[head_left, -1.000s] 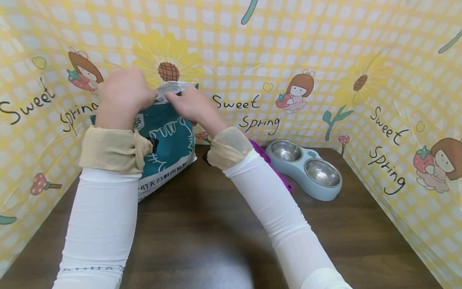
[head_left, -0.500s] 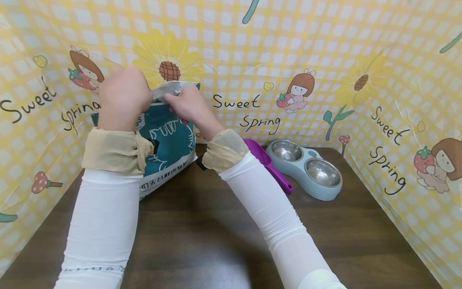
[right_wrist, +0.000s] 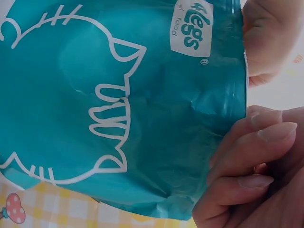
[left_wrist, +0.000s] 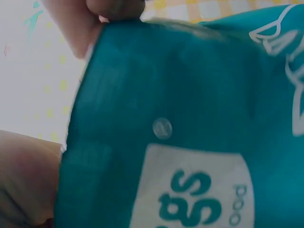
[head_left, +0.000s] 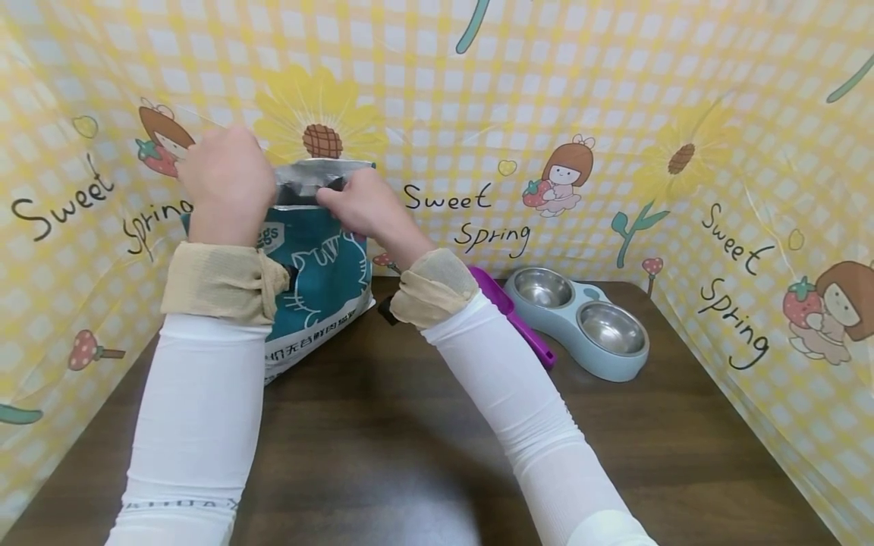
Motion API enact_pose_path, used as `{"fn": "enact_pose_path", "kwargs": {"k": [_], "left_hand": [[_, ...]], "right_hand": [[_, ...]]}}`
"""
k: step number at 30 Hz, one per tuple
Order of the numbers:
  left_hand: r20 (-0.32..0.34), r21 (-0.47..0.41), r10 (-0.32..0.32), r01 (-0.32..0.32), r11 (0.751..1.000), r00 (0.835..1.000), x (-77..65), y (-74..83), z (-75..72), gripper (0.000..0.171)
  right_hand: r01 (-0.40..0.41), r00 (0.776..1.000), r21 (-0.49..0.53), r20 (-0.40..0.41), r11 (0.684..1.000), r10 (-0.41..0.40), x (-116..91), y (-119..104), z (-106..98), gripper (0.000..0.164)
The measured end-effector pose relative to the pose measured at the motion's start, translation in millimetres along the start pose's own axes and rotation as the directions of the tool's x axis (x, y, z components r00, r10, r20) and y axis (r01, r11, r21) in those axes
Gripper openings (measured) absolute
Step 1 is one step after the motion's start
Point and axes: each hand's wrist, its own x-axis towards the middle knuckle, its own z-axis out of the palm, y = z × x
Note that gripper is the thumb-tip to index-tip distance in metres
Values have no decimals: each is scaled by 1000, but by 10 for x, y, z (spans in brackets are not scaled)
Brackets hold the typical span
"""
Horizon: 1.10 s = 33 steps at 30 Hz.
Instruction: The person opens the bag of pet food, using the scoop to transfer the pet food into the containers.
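A teal pet food bag (head_left: 324,265) with a white cat outline and a "4legs" label stands upright at the back left of the table. Its mouth gapes between my hands, showing the silver lining (head_left: 307,176). My left hand (head_left: 228,178) grips the top edge at the left; its fingertips are hidden behind the fist in the head view. At the right, my right hand (head_left: 369,205) pinches the front rim between thumb and fingers. The right wrist view shows those curled fingers (right_wrist: 242,183) at the bag's top edge, with the left hand close by.
Right of the bag, a purple scoop (head_left: 526,334) lies partly behind my right forearm. Beside it stands a light blue double pet bowl (head_left: 580,337) with two steel dishes. Yellow checked cloth (head_left: 451,106) walls the back and sides of the brown wooden table (head_left: 382,440).
My left hand has drawn left, away from my right hand, and the bag's mouth has widened, showing more silver lining. The right hand keeps its pinch with little movement.
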Motion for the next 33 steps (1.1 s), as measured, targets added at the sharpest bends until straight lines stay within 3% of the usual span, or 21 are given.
{"fn": "enact_pose_path", "kwargs": {"k": [13, 15, 17, 22, 26, 33], "left_hand": [[48, -11, -81, 81, 997, 996, 207, -174, 20, 57], [42, 0, -61, 61, 998, 997, 173, -188, 14, 57], [34, 10, -47, 46, 999, 998, 101, -208, -9, 68], [36, 9, -20, 20, 1000, 999, -185, -326, -74, 94], [78, 6, 3, -3, 1000, 997, -301, -388, -141, 90], [132, 10, 45, -47, 999, 990, -233, -331, -157, 54]], "right_hand": [[-9, 1000, -8, 16, 1000, 9, -110, 49, -94, 61], [0, 1000, 1, 8, 1000, 0, -109, 45, -77, 62], [7, 1000, 13, 1, 1000, -7, -102, 43, -50, 64], [-8, 1000, 61, 18, 998, 7, -83, 69, 15, 65], [-59, 998, 133, 45, 989, 53, -54, 136, 24, 69], [-169, 981, 199, 128, 965, 146, -1, 184, 49, 68]]}}
